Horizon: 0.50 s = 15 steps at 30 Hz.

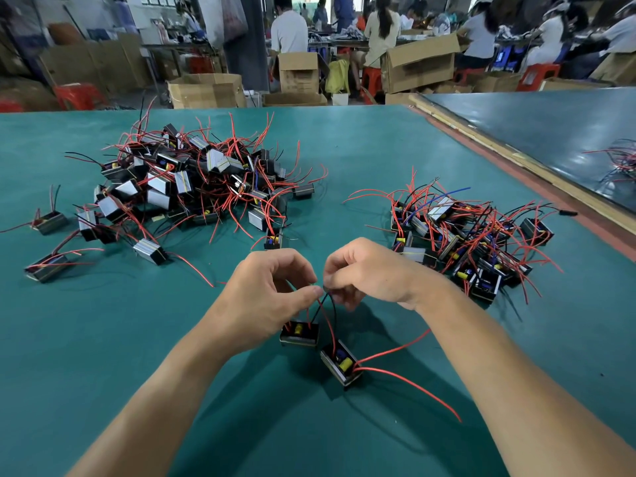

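Two grips, left hand [272, 287] and right hand [371, 270], pinch wire ends [323, 299] above two modules [299, 335]; markings unreadable.

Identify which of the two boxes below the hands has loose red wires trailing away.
The nearer, right-hand box: two red wires run out from it rightward. The other box has only leads rising to the fingers.

Two bare forearms, the left forearm [161, 376] and the right forearm [509, 359], show uncovered for their whole visible length, slim and smooth, narrowing toward the wrists. The left grip [272, 287] and the right grip [364, 270] are bare hands with plain fingers. Knuckles ridge the back of each, and a rounded wrist bone stands out on the right one.
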### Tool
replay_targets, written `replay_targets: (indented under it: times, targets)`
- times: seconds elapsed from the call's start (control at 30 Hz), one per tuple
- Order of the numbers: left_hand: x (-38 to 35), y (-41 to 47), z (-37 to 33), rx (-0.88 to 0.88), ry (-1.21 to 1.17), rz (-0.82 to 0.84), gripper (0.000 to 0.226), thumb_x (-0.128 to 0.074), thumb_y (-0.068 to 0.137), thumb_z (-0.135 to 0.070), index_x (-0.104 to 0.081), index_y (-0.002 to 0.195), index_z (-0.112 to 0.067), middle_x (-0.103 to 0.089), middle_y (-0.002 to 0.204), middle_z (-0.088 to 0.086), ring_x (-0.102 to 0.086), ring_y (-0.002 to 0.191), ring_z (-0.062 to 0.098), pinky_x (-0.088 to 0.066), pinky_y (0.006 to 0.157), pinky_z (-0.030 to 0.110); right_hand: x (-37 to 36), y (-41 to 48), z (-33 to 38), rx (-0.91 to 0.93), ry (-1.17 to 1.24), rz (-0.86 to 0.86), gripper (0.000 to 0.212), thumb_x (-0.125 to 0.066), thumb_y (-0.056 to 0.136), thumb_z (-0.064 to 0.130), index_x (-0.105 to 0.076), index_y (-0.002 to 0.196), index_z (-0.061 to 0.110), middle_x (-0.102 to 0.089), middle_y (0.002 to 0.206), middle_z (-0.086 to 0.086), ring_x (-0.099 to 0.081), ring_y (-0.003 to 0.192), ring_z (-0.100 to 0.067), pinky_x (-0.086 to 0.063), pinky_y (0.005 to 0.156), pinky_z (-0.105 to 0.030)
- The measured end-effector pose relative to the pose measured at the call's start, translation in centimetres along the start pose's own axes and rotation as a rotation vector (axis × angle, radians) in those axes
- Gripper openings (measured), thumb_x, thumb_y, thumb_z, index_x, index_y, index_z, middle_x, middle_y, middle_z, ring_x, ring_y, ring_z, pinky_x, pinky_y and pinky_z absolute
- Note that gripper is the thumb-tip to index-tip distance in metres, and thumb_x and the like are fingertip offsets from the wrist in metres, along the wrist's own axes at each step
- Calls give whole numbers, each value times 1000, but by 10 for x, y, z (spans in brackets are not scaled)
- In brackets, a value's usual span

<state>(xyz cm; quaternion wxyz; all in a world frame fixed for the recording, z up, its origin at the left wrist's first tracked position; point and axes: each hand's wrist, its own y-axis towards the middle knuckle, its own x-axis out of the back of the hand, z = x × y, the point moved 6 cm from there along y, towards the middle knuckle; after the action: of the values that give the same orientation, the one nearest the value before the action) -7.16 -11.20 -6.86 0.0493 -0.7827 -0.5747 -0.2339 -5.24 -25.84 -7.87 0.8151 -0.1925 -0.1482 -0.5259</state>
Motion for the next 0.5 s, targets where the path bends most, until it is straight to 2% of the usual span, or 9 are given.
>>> replay_targets:
  times: [0.1,0.23,0.4,0.5]
  targets:
    - [0,0,1,-2,5,3,17,-76,82,-7,-65,75,-17,-67,65,-1,-58,55,19,-53,59,47,-1,-1,0,9,-28,-38,43,-50,103,19,-52,60,12,-55,48,2,-54,43,-15,-47,50,-22]
    - [0,1,2,-1,-2,-1,18,-77,82,-8,-64,74,-17,-67,64,-2,-56,55,18,-52,59,47,6,-2,3,29,75,-52,37,-51,103,22,-64,72,7,-61,57,-3,-58,50,-16,-52,51,-25]
    - [-1,0,2,-7,-14,0,18,-77,81,-8,-65,72,-18,-67,64,-1,-57,52,16,-49,56,38,13,-11,4,76,3,51,9,-64,92,4,-70,86,6,-66,64,2,-62,58,-12,-53,56,-24]
    - [0,0,1,-9,-27,1,18,-77,81,-8,-65,73,-17,-67,63,-1,-56,51,17,-48,56,37,15,-16,7,115,-39,93,11,-66,90,1,-71,84,9,-65,65,3,-59,55,-11,-50,56,-23]
